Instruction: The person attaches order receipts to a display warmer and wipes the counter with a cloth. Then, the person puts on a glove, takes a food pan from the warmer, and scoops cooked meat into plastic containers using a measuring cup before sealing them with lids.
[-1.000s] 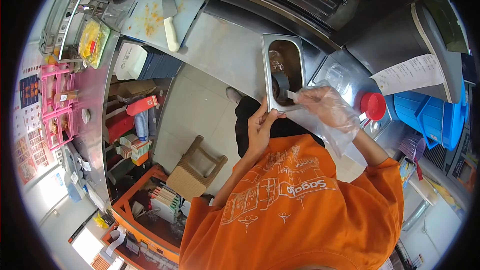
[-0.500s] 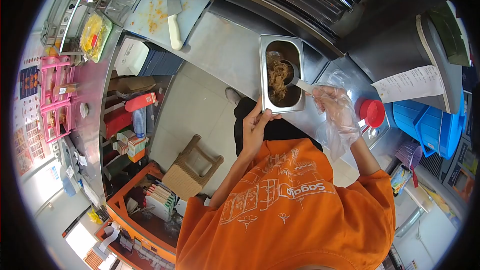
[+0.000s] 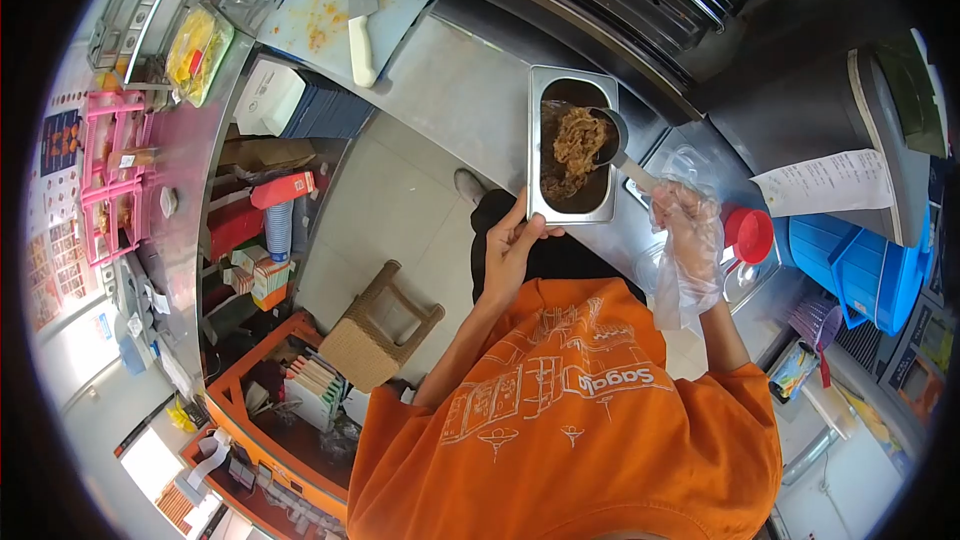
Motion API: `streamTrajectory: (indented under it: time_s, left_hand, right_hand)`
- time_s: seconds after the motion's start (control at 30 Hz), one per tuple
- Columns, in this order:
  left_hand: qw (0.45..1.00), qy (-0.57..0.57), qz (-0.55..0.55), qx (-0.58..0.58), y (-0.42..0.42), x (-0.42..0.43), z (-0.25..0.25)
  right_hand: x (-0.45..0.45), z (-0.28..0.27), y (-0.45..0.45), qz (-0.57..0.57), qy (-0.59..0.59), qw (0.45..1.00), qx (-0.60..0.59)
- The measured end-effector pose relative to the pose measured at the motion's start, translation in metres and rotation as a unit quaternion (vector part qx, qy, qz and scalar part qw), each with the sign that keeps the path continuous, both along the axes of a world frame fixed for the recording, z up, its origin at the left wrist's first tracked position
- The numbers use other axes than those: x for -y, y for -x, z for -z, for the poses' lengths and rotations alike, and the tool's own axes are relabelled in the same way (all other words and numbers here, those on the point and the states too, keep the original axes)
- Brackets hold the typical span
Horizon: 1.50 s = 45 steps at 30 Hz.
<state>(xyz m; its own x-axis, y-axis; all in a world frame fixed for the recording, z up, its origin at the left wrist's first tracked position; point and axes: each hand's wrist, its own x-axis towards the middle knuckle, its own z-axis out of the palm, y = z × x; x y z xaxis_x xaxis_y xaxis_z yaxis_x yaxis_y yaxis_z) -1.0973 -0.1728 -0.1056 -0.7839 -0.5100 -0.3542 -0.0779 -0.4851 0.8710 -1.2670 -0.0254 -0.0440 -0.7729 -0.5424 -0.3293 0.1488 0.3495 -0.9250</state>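
My left hand (image 3: pixel 513 245) is bare and grips the near rim of a deep rectangular steel food pan (image 3: pixel 534 155). Inside the pan lies brown, shredded-looking food (image 3: pixel 572 145), some of it clinging to the walls. My right hand (image 3: pixel 688 230), in a clear plastic glove, is closed around the handle of a scoop (image 3: pixel 634 172). The scoop's round bowl sits inside the pan, against the right side of the food. A red round cup (image 3: pixel 748 235) stands just to the right of the gloved hand.
A white-handled knife (image 3: pixel 361 40) lies on a stained white cutting board (image 3: pixel 300 30) at the upper left. The steel counter (image 3: pixel 450 80) runs beneath. Blue bins (image 3: pixel 850 265) and a hanging paper receipt (image 3: pixel 825 185) are at the right. A wicker stool (image 3: pixel 365 340) stands on the floor.
The scoop has shifted right within the pan, and the food now looks heaped higher beside it. My right hand has moved slightly right and down. My left hand still holds the pan.
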Motion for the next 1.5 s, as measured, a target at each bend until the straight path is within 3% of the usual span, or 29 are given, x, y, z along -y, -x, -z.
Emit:
streamTrajectory:
  time_s: [0.17,0.47,0.77,1.07,1.37,1.5]
  left_hand:
    - [1.0,-0.013,-0.008,-0.006,-0.003,0.0,0.007]
    - [0.999,-0.023,-0.021,-0.014,-0.003,0.001,0.006]
    - [1.0,-0.018,-0.017,-0.009,-0.005,0.003,0.006]
    - [0.996,-0.078,-0.026,-0.027,-0.006,0.018,0.01]
    - [0.998,-0.068,0.012,-0.008,0.001,0.017,0.01]
    - [0.997,-0.073,0.033,0.002,0.004,0.011,0.011]
  right_hand:
    - [0.004,0.007,-0.001,0.039,0.08,0.996,0.025]
    - [0.0,0.017,0.01,0.087,0.138,0.97,0.181]
    - [0.005,-0.011,0.01,0.047,0.123,0.987,0.093]
    - [-0.03,-0.027,0.008,0.151,0.18,0.965,0.114]
    - [-0.082,-0.049,0.008,0.293,0.139,0.944,0.059]
    - [-0.12,-0.045,0.015,0.232,0.072,0.97,0.024]
